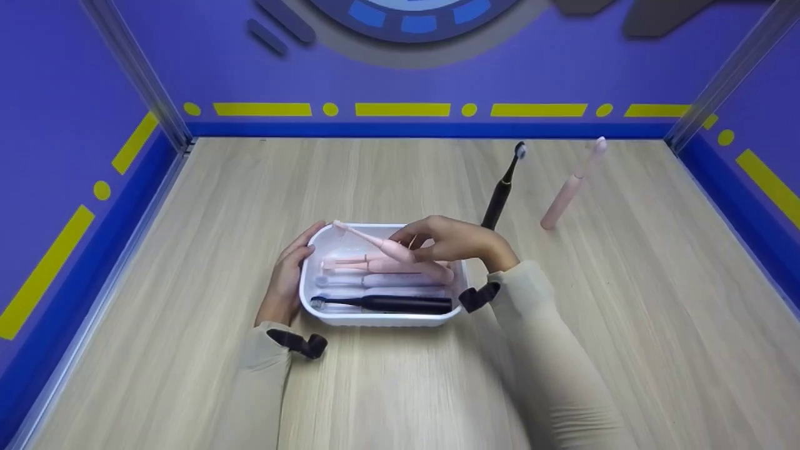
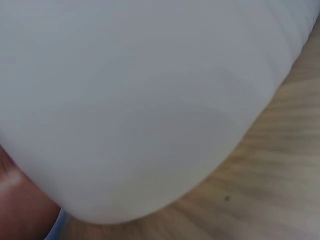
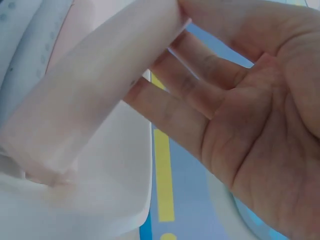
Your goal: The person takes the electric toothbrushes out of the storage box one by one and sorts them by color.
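Note:
My right hand (image 1: 447,237) pinches a pink electric toothbrush (image 1: 395,251) by its handle, tilted over the white basket (image 1: 375,320) with the brush head up and to the left. In the right wrist view the handle (image 3: 95,80) slants down into the basket, its base end low near the wall. Below it lie pink toothbrushes (image 1: 381,267), pale white ones (image 1: 400,280) and a black toothbrush (image 1: 406,304) along the near side. My left hand (image 1: 289,273) rests along the basket's left end, fingers extended against the outer wall and rim.
Another black toothbrush (image 1: 498,200) stands on the wooden table (image 1: 375,387) behind my right wrist, which hides its base. Farther right stands a pink toothbrush (image 1: 562,200). Blue-purple panels (image 1: 406,81) with yellow marks enclose the table's back and sides.

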The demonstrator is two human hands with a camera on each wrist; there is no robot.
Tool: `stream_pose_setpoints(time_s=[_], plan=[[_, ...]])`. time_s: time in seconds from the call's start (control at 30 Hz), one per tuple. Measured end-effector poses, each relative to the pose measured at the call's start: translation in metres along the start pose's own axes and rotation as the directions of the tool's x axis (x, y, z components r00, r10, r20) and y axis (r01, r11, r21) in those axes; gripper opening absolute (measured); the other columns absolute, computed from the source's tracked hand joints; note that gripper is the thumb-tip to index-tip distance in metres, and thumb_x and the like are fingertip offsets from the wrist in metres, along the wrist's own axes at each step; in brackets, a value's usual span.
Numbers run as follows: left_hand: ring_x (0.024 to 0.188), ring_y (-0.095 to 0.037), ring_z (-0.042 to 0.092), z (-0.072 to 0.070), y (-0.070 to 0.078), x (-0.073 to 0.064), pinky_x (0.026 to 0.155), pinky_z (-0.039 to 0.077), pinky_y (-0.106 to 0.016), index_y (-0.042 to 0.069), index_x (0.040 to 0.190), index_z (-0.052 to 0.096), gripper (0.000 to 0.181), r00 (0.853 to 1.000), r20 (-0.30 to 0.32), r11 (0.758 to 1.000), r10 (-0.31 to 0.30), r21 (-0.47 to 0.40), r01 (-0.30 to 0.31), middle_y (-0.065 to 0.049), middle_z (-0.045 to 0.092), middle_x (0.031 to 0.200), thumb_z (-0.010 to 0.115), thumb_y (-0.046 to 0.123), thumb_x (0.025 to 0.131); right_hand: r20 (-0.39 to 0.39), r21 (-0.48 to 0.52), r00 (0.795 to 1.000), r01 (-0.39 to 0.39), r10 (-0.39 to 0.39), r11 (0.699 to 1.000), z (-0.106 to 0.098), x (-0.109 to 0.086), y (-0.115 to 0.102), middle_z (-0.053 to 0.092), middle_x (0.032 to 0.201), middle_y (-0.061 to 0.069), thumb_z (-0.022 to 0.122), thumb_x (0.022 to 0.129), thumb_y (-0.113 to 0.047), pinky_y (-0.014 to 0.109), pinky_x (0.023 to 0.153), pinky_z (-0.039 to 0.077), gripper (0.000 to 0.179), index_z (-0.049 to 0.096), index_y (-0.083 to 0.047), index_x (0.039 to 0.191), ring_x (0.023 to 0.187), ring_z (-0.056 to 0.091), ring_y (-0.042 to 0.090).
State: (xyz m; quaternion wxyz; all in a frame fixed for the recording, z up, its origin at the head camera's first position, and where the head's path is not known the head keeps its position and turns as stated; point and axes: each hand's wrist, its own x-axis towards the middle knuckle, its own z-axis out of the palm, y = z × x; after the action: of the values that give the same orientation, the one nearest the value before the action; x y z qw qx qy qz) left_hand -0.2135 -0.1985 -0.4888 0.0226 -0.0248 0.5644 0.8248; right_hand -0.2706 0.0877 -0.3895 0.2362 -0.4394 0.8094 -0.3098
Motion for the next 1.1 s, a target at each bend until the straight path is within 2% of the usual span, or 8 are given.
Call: stream_pose_setpoints(time_s=[0.17,0.33,0.5,0.73,0.93,1.1], plan=[[0.145,-0.016,0.025,0.000,-0.001,0.001,0.121,0.017,-0.031,0.001,0.146,0.037,0.051,1.000,-0.006,1.000,0.007,-0.006,-0.007,-0.007,0.033,0.156,0.029,0.002,0.095,-0.070,0.053,0.997,-0.016,0.020,0.998,-0.001,-0.006,0.004,0.068,0.116,0.010,0.058,0.090,-0.006,0.045,0.096,0.050,0.039,0.061,-0.008,0.129,0.108,0.063,0.024],[0.145,-0.014,0.025,0.000,-0.001,0.001,0.121,0.017,-0.028,0.002,0.146,0.039,0.051,1.000,-0.008,1.000,-0.004,-0.012,0.004,-0.005,0.034,0.156,0.029,0.003,0.096,-0.114,0.117,0.993,0.005,0.008,0.993,-0.002,-0.010,0.009,0.067,0.120,0.010,0.057,0.090,-0.003,0.040,0.096,0.050,0.042,0.058,-0.008,0.131,0.110,0.062,0.023],[0.145,-0.012,0.025,0.000,0.000,0.000,0.120,0.017,-0.027,0.004,0.146,0.039,0.050,1.000,-0.006,1.000,-0.009,-0.007,0.009,-0.003,0.033,0.156,0.030,0.004,0.096,-0.161,0.203,0.987,0.030,0.004,0.979,-0.001,-0.014,0.015,0.066,0.120,0.012,0.054,0.090,0.001,0.043,0.098,0.048,0.045,0.055,-0.006,0.134,0.110,0.060,0.021],[0.145,-0.013,0.026,-0.001,0.000,0.000,0.121,0.017,-0.028,0.004,0.146,0.039,0.050,1.000,0.002,1.000,-0.005,-0.010,0.005,-0.007,0.032,0.156,0.029,0.004,0.097,-0.233,0.304,0.971,0.026,0.048,0.952,-0.001,-0.021,0.021,0.064,0.121,0.014,0.055,0.090,-0.003,0.036,0.095,0.049,0.045,0.054,-0.005,0.135,0.108,0.059,0.021],[0.146,-0.015,0.025,0.000,-0.001,0.000,0.121,0.016,-0.029,0.001,0.145,0.038,0.050,1.000,-0.008,1.000,0.012,-0.005,-0.012,-0.007,0.033,0.156,0.029,0.002,0.096,-0.285,0.354,0.956,0.044,0.063,0.934,-0.003,-0.030,0.026,0.062,0.124,0.014,0.060,0.091,-0.007,0.030,0.096,0.049,0.045,0.053,-0.004,0.135,0.112,0.058,0.021],[0.146,-0.016,0.024,-0.001,-0.001,0.000,0.121,0.016,-0.030,0.000,0.145,0.038,0.051,1.000,-0.012,1.000,0.013,0.001,-0.013,-0.007,0.033,0.156,0.030,0.002,0.096,-0.344,0.396,0.938,0.098,0.049,0.913,-0.007,-0.040,0.031,0.063,0.120,0.014,0.061,0.090,-0.005,0.027,0.093,0.051,0.045,0.053,-0.001,0.134,0.109,0.060,0.019]])
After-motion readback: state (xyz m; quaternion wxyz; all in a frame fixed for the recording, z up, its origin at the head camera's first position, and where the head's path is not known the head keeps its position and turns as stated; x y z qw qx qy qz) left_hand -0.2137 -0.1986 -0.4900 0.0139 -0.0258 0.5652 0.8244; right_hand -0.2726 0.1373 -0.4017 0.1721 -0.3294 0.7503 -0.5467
